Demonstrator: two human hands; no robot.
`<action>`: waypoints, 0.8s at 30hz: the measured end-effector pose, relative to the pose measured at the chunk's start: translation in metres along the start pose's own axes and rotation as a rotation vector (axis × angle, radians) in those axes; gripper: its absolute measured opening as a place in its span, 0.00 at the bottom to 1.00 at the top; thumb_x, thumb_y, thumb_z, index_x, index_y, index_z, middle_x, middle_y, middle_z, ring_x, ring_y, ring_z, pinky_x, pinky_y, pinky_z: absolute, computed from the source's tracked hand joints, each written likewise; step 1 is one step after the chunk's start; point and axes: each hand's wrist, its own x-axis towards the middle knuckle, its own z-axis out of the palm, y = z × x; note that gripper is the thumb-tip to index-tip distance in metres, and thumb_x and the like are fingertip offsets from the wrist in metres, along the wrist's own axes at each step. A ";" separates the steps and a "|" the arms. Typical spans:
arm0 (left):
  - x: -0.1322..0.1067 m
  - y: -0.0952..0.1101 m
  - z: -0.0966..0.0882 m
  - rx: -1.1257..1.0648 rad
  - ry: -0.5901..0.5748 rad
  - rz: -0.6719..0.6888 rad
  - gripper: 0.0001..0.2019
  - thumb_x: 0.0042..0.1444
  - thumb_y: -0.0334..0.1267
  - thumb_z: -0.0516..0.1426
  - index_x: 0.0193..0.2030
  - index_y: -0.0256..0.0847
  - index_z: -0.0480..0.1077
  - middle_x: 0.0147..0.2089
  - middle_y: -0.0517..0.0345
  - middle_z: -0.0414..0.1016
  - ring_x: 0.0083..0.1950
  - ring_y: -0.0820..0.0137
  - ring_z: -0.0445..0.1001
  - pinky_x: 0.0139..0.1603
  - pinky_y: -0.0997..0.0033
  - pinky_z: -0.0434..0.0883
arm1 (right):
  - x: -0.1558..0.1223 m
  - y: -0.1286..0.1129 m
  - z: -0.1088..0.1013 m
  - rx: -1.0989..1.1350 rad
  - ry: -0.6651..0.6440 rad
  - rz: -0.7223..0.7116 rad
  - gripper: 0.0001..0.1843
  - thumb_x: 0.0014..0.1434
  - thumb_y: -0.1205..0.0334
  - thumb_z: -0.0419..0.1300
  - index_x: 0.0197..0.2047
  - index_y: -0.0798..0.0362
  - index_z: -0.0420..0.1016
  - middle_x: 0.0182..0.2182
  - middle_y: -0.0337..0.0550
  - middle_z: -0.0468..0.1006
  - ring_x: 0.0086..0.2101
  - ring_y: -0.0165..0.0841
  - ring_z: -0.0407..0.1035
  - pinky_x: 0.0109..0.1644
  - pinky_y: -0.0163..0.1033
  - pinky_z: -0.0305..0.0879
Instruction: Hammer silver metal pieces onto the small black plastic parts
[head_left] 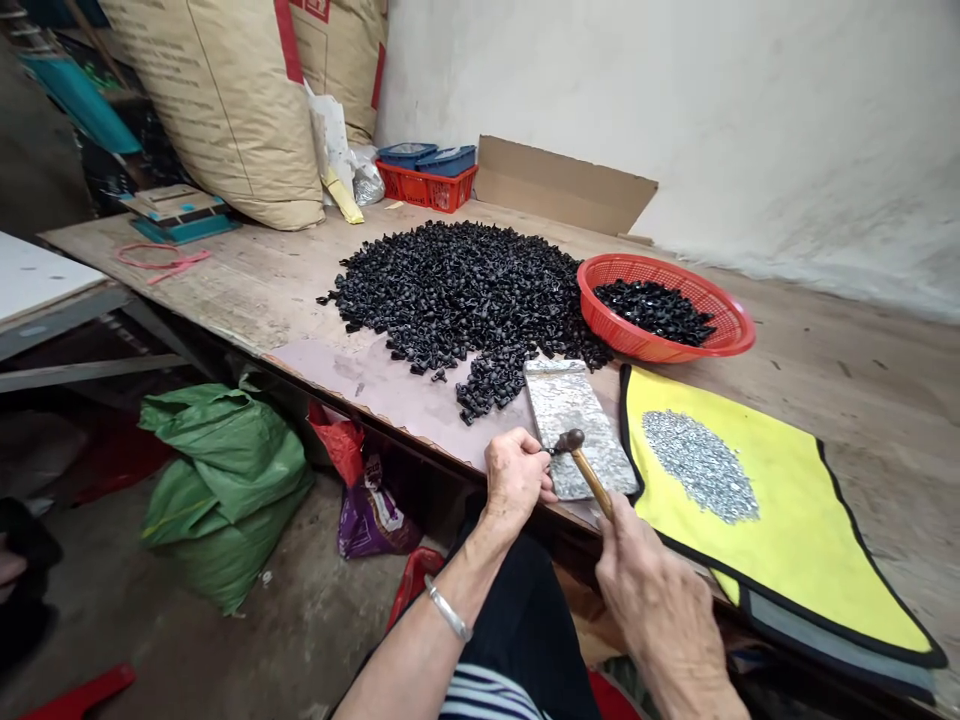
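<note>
Now, the small hammer (568,441) is up in the right hand (660,600), closed fingers wrapped round its wooden handle, and its head sits just beside the left hand (514,475) over a scuffed metal plate (577,425). The left fingertips (541,452) are pinched together at the hammer head, on something too small to make out, so I can't tell what they hold. This looks like the tapping step, and the next stroke calls for those left fingers to stay steady and clear of the head. The plate lies at the near edge of the wooden table (862,400); to its right, a yellow cloth (787,560) carries a heap of tiny silver metal pieces (699,465). Beyond it spreads a big pile of small black parts (457,295), with more in a red plastic basket (664,305), and a green sack (225,490) slumps on the floor below.
</note>
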 end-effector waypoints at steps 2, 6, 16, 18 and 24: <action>0.000 0.000 0.000 -0.005 -0.002 -0.006 0.06 0.40 0.25 0.53 0.20 0.38 0.60 0.09 0.68 0.60 0.09 0.75 0.62 0.08 0.76 0.66 | -0.001 0.004 -0.001 0.026 0.042 0.017 0.17 0.60 0.66 0.49 0.49 0.61 0.73 0.27 0.47 0.80 0.18 0.31 0.69 0.20 0.35 0.58; 0.000 0.000 0.000 -0.011 0.006 -0.010 0.06 0.40 0.24 0.53 0.20 0.38 0.60 0.08 0.69 0.59 0.09 0.76 0.61 0.08 0.75 0.66 | -0.001 0.005 -0.007 0.076 0.291 0.112 0.21 0.58 0.66 0.54 0.56 0.61 0.66 0.39 0.51 0.79 0.28 0.32 0.74 0.30 0.33 0.65; 0.000 0.000 0.001 -0.014 0.004 -0.007 0.07 0.41 0.23 0.53 0.19 0.37 0.60 0.08 0.68 0.59 0.09 0.76 0.61 0.08 0.76 0.66 | -0.001 -0.004 -0.004 0.004 0.281 0.041 0.20 0.59 0.67 0.54 0.55 0.64 0.67 0.37 0.51 0.80 0.24 0.31 0.73 0.26 0.33 0.63; 0.000 0.000 0.001 -0.022 0.009 -0.006 0.08 0.41 0.23 0.53 0.19 0.38 0.60 0.08 0.69 0.59 0.09 0.76 0.61 0.08 0.75 0.66 | -0.002 -0.007 -0.002 -0.035 0.265 0.033 0.20 0.58 0.70 0.53 0.54 0.64 0.67 0.36 0.51 0.80 0.23 0.31 0.72 0.24 0.33 0.62; 0.000 0.001 0.001 -0.009 0.007 -0.017 0.07 0.41 0.24 0.53 0.19 0.38 0.60 0.08 0.69 0.59 0.09 0.75 0.62 0.08 0.75 0.66 | -0.004 -0.010 0.002 -0.037 0.164 0.031 0.19 0.59 0.68 0.52 0.52 0.62 0.69 0.33 0.48 0.80 0.21 0.31 0.71 0.22 0.34 0.60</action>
